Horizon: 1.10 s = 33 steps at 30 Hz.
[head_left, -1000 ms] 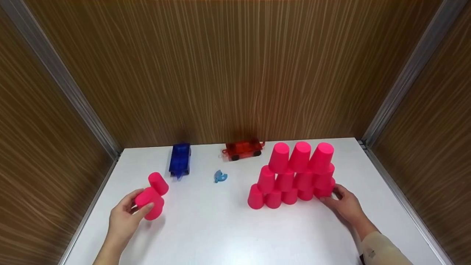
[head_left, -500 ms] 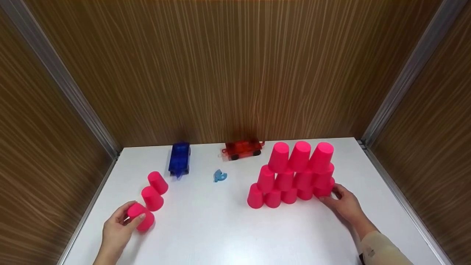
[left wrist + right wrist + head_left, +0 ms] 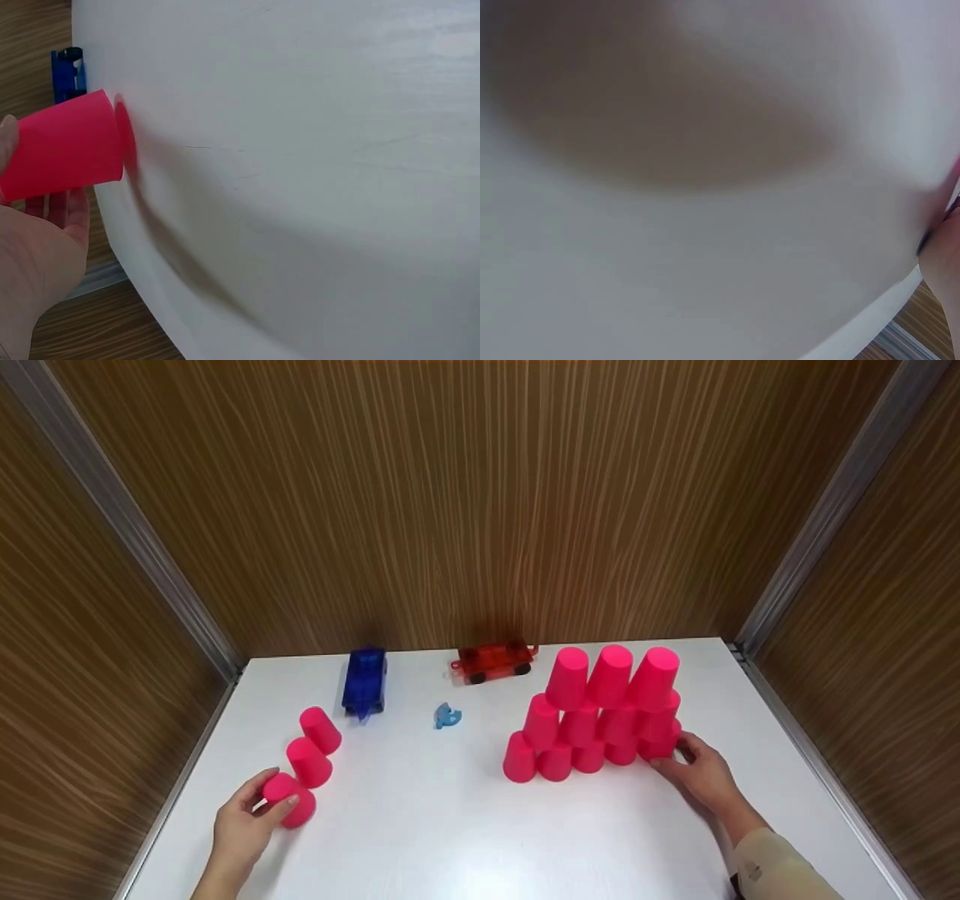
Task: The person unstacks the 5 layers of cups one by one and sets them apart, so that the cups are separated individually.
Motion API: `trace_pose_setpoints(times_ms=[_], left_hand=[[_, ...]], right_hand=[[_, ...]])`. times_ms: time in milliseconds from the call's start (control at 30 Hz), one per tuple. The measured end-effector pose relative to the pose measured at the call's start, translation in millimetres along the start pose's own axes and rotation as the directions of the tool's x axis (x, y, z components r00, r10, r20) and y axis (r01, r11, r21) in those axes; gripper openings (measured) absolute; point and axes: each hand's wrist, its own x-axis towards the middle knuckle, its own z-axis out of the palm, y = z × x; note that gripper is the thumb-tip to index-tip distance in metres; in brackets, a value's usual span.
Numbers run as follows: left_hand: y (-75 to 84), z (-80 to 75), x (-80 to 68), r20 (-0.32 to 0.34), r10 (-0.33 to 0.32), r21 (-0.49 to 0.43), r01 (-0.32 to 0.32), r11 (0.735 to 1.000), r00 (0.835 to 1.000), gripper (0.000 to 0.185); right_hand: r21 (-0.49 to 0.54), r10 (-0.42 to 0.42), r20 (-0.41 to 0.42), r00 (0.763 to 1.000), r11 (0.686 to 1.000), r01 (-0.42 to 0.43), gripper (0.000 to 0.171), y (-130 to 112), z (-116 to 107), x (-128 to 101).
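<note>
My left hand [image 3: 241,826] pinches an upside-down pink cup [image 3: 297,808] between thumb and fingers at the table's left. In the left wrist view this cup [image 3: 71,142] has its rim right at the tabletop. Behind it, two more upside-down pink cups [image 3: 310,763] stand in a slanting line. On the right rises a three-level wall of upside-down pink cups [image 3: 580,726], three on top and several in each lower row. My right hand [image 3: 706,781] holds the bottom right cup [image 3: 654,748] of that wall, thumb in front and fingers at its side. Only part of my right hand [image 3: 943,259] enters the right wrist view.
A blue toy car [image 3: 365,681] and a transparent red toy car base [image 3: 495,661] lie along the table's back edge. Between them and nearer sits a small light-blue piece [image 3: 448,716]. Wood-patterned panels [image 3: 480,510] enclose the white table [image 3: 420,840] at back and sides.
My left hand has brought its cup down and toward the front left, uncovering the middle cup of the left line. My right hand and the cup wall stay as they were.
</note>
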Motion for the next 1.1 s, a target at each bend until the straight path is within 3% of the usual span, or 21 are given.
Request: trace_pose_setpoints(times_ms=[500, 1100], left_hand=[[-4.1, 1.2, 6.2, 0.008, -0.002, 0.007, 0.002, 1.000, 1.000, 0.077], [-5.5, -0.8, 9.8, 0.006, -0.010, -0.011, 0.010, 1.000, 1.000, 0.083]], right_hand=[[0.037, 0.043, 0.010, 0.999, 0.998, -0.043, 0.089, -1.9, 2.2, -1.8], [0.010, 0.073, 0.024, 0.997, 0.997, -0.074, 0.095, -0.4, 0.7, 0.7]])
